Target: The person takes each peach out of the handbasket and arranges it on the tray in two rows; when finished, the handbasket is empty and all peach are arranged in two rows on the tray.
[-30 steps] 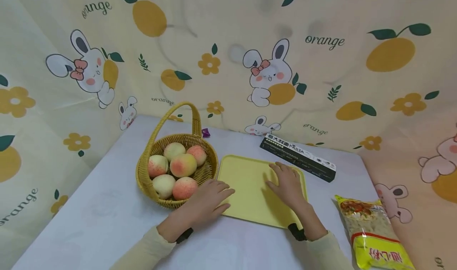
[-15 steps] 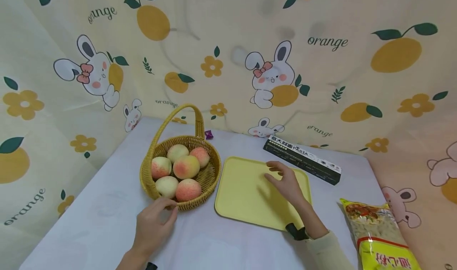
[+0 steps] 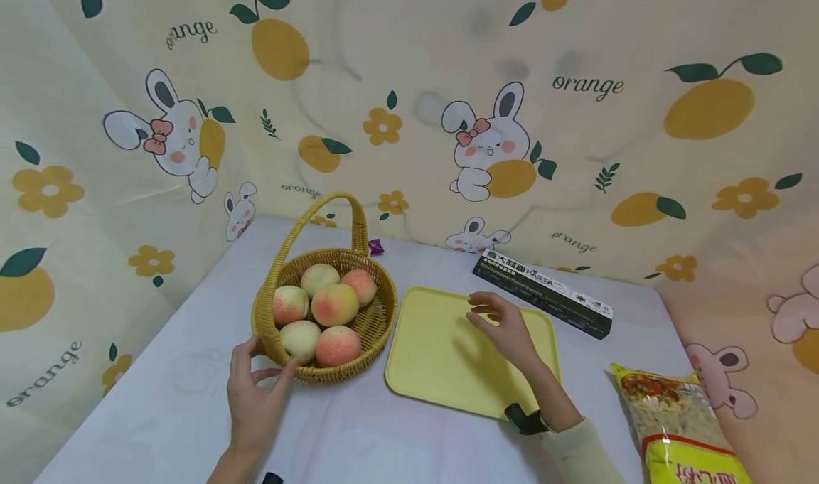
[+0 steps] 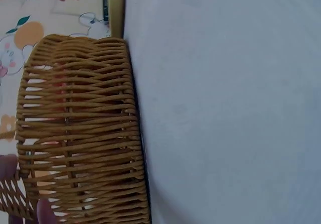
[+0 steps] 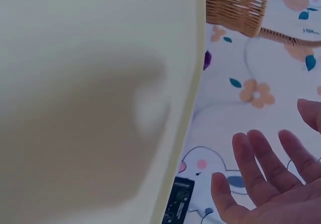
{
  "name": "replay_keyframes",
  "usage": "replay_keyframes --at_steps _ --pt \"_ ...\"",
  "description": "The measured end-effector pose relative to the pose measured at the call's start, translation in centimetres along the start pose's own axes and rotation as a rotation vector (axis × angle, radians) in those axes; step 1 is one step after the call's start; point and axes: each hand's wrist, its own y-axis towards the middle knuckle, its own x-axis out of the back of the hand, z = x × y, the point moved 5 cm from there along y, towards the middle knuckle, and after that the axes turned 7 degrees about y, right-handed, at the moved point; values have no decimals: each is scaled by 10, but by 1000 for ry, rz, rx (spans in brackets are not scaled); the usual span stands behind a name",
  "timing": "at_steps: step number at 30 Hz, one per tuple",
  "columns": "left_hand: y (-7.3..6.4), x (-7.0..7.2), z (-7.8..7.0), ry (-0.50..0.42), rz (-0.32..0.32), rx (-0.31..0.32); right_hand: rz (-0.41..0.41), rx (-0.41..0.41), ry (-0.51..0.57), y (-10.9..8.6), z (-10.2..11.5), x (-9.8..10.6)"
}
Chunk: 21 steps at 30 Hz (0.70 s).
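Note:
My left hand [image 3: 252,402] is at the near left side of a wicker basket [image 3: 377,335], where its arched handle meets the rim. The thumb and fingers are curved around that corner. In the left wrist view, fingertips [image 4: 46,213] overlap the woven wall [image 4: 80,118]. Several peaches [image 3: 335,304] lie in the basket, which stands upright on the table. Over a pale yellow tray [image 3: 429,342] hovers my right hand [image 3: 505,331], fingers loosely bent and holding nothing. The right wrist view shows this hand [image 5: 271,184] with its fingers spread above the tray.
Behind the tray lies a black and white pasta box [image 3: 544,292]. A yellow noodle bag [image 3: 684,427] lies at the right edge of the table. One small purple wrapped piece [image 3: 375,246] sits behind the basket. A printed cloth [image 3: 409,57] hangs behind and beside the table.
My left hand has drawn back from beside the tray, then moved left to the basket's handle base, its fingers now around the corner. My right hand has stayed over the tray, shifting slightly left.

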Motion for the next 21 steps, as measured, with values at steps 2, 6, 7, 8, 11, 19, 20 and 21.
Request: replay_keyframes --at_steps 2,6,7,8,11,19,20,21 --pt "1 -2 4 -13 21 0 9 18 14 3 1 -2" --pt "3 -3 8 -30 58 -35 43 49 69 14 3 -10" --pt "4 -4 10 -35 71 -45 55 60 75 17 4 -13" --pt "5 -4 11 -40 86 -54 68 75 81 20 4 -17" --pt "8 -3 14 -43 118 -92 114 111 107 31 -1 -28" --pt "18 1 20 -13 163 -207 241 150 120 54 -2 -52" --pt "19 1 19 -17 163 -221 258 151 118 55 0 -54" --pt "20 1 19 -18 163 -235 280 155 116 57 2 -57"
